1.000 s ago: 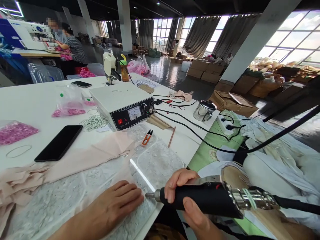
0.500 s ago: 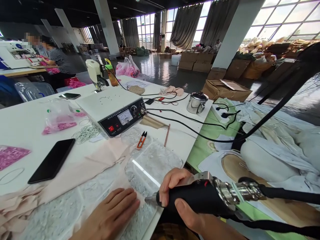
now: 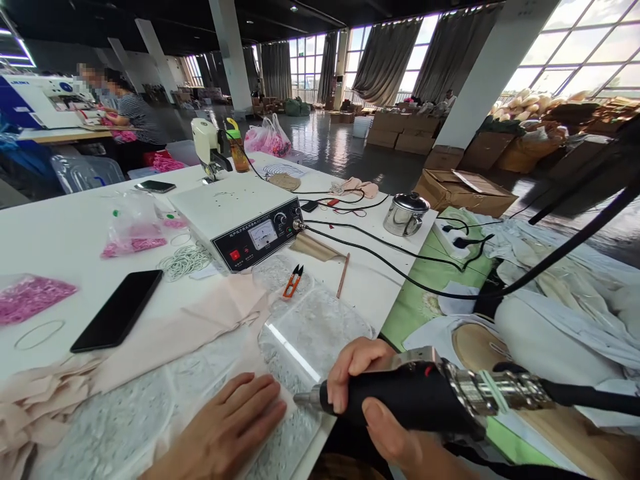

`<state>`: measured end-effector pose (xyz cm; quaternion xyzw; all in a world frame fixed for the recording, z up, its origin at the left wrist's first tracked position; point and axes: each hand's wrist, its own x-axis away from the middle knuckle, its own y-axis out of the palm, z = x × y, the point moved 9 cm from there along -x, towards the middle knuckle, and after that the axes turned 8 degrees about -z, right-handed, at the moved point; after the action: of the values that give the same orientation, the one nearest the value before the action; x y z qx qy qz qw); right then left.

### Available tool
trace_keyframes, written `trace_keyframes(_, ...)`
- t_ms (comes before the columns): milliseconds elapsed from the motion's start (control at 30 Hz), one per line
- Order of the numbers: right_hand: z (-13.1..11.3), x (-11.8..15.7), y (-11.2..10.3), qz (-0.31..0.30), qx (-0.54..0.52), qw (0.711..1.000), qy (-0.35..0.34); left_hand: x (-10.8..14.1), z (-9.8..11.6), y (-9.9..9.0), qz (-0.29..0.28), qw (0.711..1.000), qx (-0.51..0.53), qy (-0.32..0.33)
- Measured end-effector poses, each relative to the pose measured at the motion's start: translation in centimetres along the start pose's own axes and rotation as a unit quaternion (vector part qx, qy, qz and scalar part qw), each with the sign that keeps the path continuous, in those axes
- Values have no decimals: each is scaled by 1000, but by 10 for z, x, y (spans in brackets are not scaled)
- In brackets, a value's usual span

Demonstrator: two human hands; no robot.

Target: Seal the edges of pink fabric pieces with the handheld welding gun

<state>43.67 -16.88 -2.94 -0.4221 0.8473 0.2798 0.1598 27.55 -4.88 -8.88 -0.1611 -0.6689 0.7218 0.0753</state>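
My right hand (image 3: 373,400) is wrapped round a black handheld ultrasonic welder (image 3: 405,395) with a metal tip and a cable at its rear. The tip points left and lies at the edge of thin pale pink fabric (image 3: 195,317), close to my left fingertips; whether it touches the cloth I cannot tell. My left hand (image 3: 240,417) lies flat with fingers stretched out, pressing the fabric onto a clear plastic sheet (image 3: 320,320). Orange thread snips (image 3: 293,281) rest on the sheet beyond my hands, beside a thin brown stick (image 3: 343,275).
Behind the sheet stands a white control box (image 3: 255,233) with cables running right. A metal mug (image 3: 407,213), a black phone (image 3: 119,311) and bags of pink pieces (image 3: 35,298) are on the table. White padded garments (image 3: 550,320) lie at right. A person (image 3: 135,110) sits far left.
The view has turned slightly left, so everything sits further right in the picture. My hands, the welder and the fabric keep nearly the same places relative to each other.
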Motion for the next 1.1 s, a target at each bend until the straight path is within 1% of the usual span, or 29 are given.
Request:
trace_keyframes(100,-3,-3,6,-24,16,999,-31,1,2,1,15,1000,7,5)
trace_keyframes(167,2,-3,9,-32,25,999,-28,1,2,1,23,1000,10,6)
trace_keyframes(267,9,-4,10,-35,26,999,-27,0,2,3,18,1000,13,-6)
trace_keyframes(400,12,-6,14,-51,23,998,-37,1,3,0,51,998,25,3)
trace_keyframes(500,10,-7,18,-70,29,997,-35,1,3,3,32,999,19,-1)
trace_keyframes(700,-3,-14,25,-109,91,990,-26,-5,4,-11,64,998,8,-6)
trace_keyframes(867,-3,-15,26,-119,87,989,-13,-7,4,-17,66,998,-3,-8)
trace_keyframes(1100,4,-13,25,-118,65,991,-2,-5,3,-18,43,999,2,-17)
